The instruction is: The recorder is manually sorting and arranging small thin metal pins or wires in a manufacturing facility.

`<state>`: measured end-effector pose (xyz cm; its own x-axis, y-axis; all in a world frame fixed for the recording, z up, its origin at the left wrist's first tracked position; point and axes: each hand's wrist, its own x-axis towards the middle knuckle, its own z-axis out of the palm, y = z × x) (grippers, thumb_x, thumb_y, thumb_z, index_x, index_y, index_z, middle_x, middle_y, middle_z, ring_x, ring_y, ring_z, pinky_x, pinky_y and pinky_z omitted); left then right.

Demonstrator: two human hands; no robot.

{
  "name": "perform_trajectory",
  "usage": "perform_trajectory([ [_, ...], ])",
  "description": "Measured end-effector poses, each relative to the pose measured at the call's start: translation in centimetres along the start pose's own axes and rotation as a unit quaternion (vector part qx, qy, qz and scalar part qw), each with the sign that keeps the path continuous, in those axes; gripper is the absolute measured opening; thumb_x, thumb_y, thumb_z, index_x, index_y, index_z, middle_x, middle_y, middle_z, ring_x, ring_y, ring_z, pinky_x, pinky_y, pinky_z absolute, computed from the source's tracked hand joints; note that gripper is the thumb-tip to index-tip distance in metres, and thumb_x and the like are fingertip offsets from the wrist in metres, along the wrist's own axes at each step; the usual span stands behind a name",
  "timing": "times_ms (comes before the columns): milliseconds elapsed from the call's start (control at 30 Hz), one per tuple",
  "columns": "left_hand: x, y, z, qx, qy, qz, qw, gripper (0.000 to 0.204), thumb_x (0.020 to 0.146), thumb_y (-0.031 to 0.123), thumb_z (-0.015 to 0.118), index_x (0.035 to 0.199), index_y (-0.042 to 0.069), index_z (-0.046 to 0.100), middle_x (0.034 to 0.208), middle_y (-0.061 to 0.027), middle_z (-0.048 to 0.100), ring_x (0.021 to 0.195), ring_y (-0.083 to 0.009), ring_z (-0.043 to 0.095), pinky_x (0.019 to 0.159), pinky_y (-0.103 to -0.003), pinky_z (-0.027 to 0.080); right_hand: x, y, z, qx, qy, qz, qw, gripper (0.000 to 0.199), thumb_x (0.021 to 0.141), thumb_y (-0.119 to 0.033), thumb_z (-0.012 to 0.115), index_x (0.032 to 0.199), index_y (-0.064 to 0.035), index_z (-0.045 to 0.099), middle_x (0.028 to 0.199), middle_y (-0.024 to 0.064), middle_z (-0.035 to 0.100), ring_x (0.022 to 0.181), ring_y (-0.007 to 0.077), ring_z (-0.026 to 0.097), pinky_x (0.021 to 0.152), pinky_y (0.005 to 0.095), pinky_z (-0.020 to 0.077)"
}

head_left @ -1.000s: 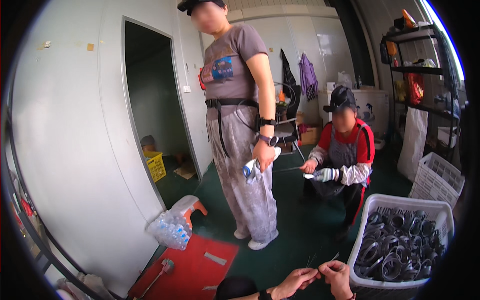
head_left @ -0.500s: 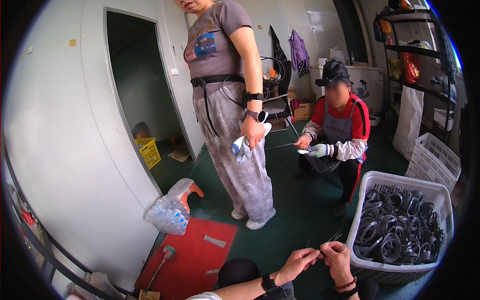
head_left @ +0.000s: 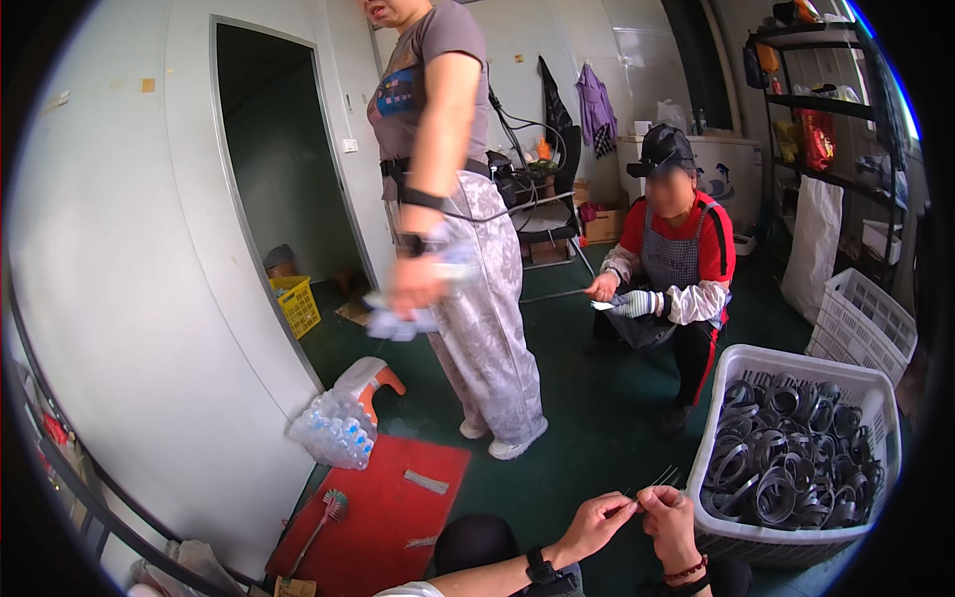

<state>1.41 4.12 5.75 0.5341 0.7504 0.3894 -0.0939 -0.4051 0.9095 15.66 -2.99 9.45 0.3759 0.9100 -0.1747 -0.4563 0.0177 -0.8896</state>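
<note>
Several thin grey wires (head_left: 661,480) poke up from between the fingers of my right hand (head_left: 668,519), which is closed in a pinch. My left hand (head_left: 601,521) is also pinched, its fingertips almost against the right hand, with a fine wire end showing above them. How far the wires run inside the fingers is hidden. Close by on the right stands a white plastic crate (head_left: 708,438), heaped with black ring-shaped bands (head_left: 791,453).
A red mat (head_left: 383,507) holds small wire bundles (head_left: 426,482) and a long-handled brush (head_left: 333,505). Beyond are bagged bottles (head_left: 336,428), an orange stool (head_left: 376,383), a standing person (head_left: 468,298), a crouching person (head_left: 686,249) holding a dark rod, and another white crate (head_left: 863,323).
The standing person has turned leftward, swinging the arm with the gloves to the left. My hands stay in nearly the same place, and the wires have shifted slightly.
</note>
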Motion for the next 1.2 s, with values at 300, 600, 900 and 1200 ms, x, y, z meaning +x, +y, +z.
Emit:
perform_trajectory([
  [300,0.1,-1.8,0.0,-0.137,-0.019,-0.154,0.978,0.019,0.098,0.019,0.069,0.102,0.002,0.076,0.079,0.0067,0.064,0.075,-0.0021,0.054,0.065,-0.021,0.044,0.2,0.1,0.2,-0.046,0.006,-0.028,0.999,0.011,0.094,-0.011,0.072,0.092,-0.0003,0.070,0.070,0.0000,0.063,0.046,0.0022,0.040,0.042,0.0201,0.0279],
  [600,0.1,-0.8,-0.6,-0.158,-0.055,-0.222,0.961,0.027,0.103,0.031,0.062,0.105,0.007,0.074,0.079,0.0070,0.059,0.060,-0.0014,0.047,0.051,-0.019,0.034,-0.4,-0.3,1.0,-0.047,0.021,-0.049,0.997,0.011,0.095,-0.010,0.070,0.092,0.0002,0.070,0.070,0.0012,0.063,0.048,0.0034,0.046,0.043,0.0179,0.0301],
  [900,0.3,-3.5,-0.7,-0.364,-0.111,-0.334,0.862,0.024,0.103,0.031,0.063,0.107,0.009,0.073,0.079,0.0072,0.055,0.053,-0.0008,0.035,0.047,-0.019,0.026,-0.6,-0.6,0.7,-0.051,-0.006,-0.012,0.999,0.011,0.096,-0.010,0.068,0.092,0.0007,0.071,0.071,0.0019,0.064,0.051,0.0041,0.048,0.044,0.0184,0.0303],
  [1200,-0.1,-4.6,0.6,-0.101,-0.019,-0.111,0.989,0.023,0.100,0.029,0.067,0.107,0.010,0.077,0.078,0.0051,0.064,0.057,-0.0005,0.042,0.049,-0.018,0.030,0.1,0.5,0.2,-0.117,0.045,-0.093,0.988,0.013,0.093,-0.013,0.074,0.090,-0.0001,0.072,0.068,0.0005,0.064,0.047,0.0036,0.044,0.043,0.0193,0.0300],
])
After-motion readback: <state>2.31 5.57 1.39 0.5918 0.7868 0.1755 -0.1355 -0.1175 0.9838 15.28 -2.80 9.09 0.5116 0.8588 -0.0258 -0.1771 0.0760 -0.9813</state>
